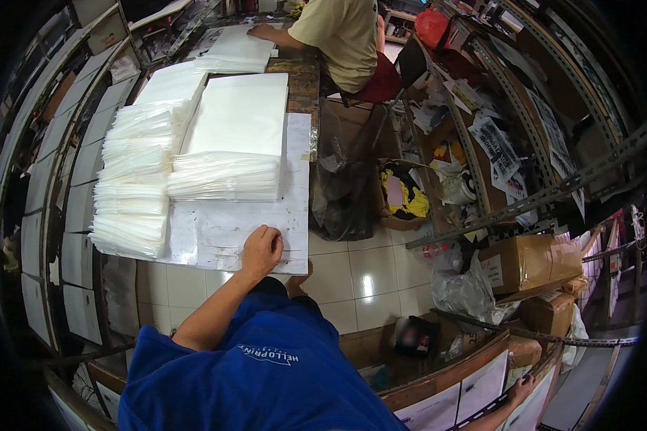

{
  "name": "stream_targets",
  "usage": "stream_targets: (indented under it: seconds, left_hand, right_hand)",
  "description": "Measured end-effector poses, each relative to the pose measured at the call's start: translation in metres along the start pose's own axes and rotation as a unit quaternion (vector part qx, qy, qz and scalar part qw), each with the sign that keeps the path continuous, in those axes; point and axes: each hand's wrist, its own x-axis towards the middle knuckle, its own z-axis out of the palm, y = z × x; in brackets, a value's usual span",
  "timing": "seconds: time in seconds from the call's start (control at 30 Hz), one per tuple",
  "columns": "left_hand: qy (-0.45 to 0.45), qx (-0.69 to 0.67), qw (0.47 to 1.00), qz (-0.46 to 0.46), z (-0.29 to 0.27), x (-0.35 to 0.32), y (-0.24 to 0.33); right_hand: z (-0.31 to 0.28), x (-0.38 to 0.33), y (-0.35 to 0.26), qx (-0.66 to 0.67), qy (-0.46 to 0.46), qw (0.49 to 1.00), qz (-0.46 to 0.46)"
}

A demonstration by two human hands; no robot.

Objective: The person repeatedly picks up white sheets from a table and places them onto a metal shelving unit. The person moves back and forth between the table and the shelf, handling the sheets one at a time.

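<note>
My left hand [264,250] rests with curled fingers near the front edge of the white-topped table [223,223], and nothing shows in it. Just beyond it lies a thick stack of white translucent sheets or bags [226,176], with a broad flat white pile [239,111] behind. More bundled stacks [129,215] overlap in a column along the table's left side. Far out at the lower right, my right hand [521,388] is closed over the top edge of a shelf rack [492,406]; its fingertips are partly hidden.
A person in a yellow shirt [338,36] sits at the table's far end, one hand on white sheets. Shelves [79,215] line the left side. Cardboard boxes [532,262], plastic bags [464,291] and metal racking [532,205] crowd the right. A dark bag [341,194] hangs beside the table.
</note>
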Motion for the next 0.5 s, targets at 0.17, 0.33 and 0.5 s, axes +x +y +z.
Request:
stream_targets:
  seconds: [0.17, 0.33, 0.5]
  left_hand:
    - [0.004, -0.001, 1.0, -0.001, 0.0, 0.0, 0.0]
    - [0.003, 0.0, 1.0, -0.002, -0.001, 0.0, 0.001]
    - [-0.009, 0.002, 1.0, -0.013, -0.001, -0.001, 0.0]
  right_hand:
    - [0.009, 0.001, 0.006, 0.003, 0.037, 0.999, -0.002]
    - [0.004, -0.003, -0.011, 0.013, 0.047, 0.999, -0.003]
    - [-0.004, -0.003, -0.021, 0.018, 0.006, 1.0, 0.014]
